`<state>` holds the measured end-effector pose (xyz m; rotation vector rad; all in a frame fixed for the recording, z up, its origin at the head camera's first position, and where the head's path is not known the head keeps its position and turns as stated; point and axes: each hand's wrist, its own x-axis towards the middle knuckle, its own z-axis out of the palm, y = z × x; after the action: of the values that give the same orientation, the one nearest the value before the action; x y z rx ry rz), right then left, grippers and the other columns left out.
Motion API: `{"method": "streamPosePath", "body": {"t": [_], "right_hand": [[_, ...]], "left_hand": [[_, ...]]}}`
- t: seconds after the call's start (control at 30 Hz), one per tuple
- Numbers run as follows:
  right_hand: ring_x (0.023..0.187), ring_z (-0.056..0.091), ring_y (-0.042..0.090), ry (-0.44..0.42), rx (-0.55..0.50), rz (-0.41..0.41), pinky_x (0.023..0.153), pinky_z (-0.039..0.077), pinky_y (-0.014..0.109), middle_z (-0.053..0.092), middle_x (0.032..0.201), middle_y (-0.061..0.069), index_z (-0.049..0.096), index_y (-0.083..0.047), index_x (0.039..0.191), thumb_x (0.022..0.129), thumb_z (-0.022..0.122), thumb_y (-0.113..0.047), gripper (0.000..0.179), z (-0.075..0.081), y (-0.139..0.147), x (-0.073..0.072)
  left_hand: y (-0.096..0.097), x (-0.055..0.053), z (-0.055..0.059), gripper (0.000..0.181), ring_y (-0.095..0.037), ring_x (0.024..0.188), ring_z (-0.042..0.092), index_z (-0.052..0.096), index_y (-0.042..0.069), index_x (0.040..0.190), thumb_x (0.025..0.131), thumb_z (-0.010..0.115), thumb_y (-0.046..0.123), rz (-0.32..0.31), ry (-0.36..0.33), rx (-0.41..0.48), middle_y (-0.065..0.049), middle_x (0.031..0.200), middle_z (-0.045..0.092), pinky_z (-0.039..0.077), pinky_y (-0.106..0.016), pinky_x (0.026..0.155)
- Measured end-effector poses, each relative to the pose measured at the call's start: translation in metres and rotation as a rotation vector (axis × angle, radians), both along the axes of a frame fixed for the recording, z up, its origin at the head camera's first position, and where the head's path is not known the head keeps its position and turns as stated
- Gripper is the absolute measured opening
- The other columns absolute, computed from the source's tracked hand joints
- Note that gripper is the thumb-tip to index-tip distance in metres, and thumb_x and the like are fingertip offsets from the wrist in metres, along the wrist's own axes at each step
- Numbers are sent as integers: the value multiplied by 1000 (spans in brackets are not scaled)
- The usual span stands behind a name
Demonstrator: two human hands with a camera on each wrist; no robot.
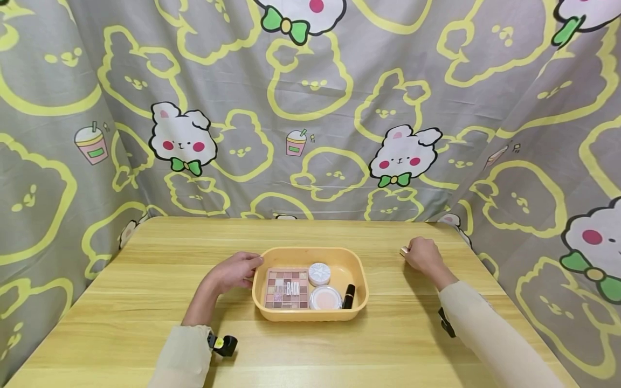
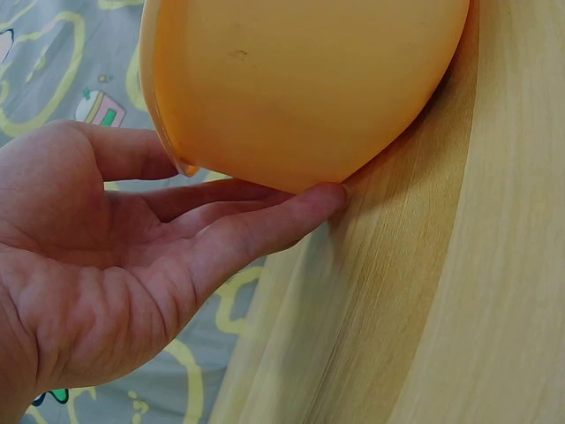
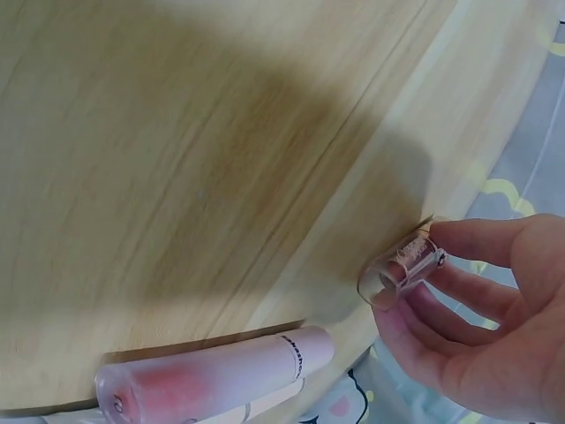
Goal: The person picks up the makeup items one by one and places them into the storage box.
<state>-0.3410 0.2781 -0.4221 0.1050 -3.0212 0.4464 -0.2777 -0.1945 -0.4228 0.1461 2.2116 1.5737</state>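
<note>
At the left end of the yellow plastic basket (image 1: pixel 310 317) is my left hand (image 1: pixel 239 271). Its thumb is at the rim and its other fingers lie along the outer wall, as the left wrist view shows. Away to the right, my right hand (image 1: pixel 424 256) pinches a small clear tube (image 3: pixel 408 269) with pinkish lettering between thumb and fingertips, close over the table. Inside the basket are an eyeshadow palette (image 1: pixel 286 289), a white round compact (image 1: pixel 319 274), a clear-lidded round compact (image 1: pixel 325 298) and a black lipstick (image 1: pixel 349 297) leaning at the right wall.
In the right wrist view, a pink lip gloss tube (image 3: pixel 212 375) lies on the wooden table (image 1: pixel 310 353) beside another slim tube (image 3: pixel 256 408); neither shows in the head view. A printed curtain (image 1: pixel 310 108) hangs around the back and sides.
</note>
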Motion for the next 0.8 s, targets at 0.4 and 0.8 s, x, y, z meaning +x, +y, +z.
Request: {"method": "streamPosePath", "body": {"t": [0.4,0.8], "right_hand": [[56,43,20,-57,-15,-12,54,35,28,37,52,-4,37,-18,55,78,58,-6,33,3,6,0],[58,56,26,-88,-22,-34,57,44,31,59,52,2,54,-10,55,85,60,-12,31,3,6,3]], "left_hand": [[0,0,1,51,-34,122,63,41,-14,146,111,36,22,-3,-3,4,-27,133,61,60,-43,90],[0,1,2,52,-36,123,62,39,-15,147,111,36,22,-9,-5,5,-28,135,59,60,-44,91]]}}
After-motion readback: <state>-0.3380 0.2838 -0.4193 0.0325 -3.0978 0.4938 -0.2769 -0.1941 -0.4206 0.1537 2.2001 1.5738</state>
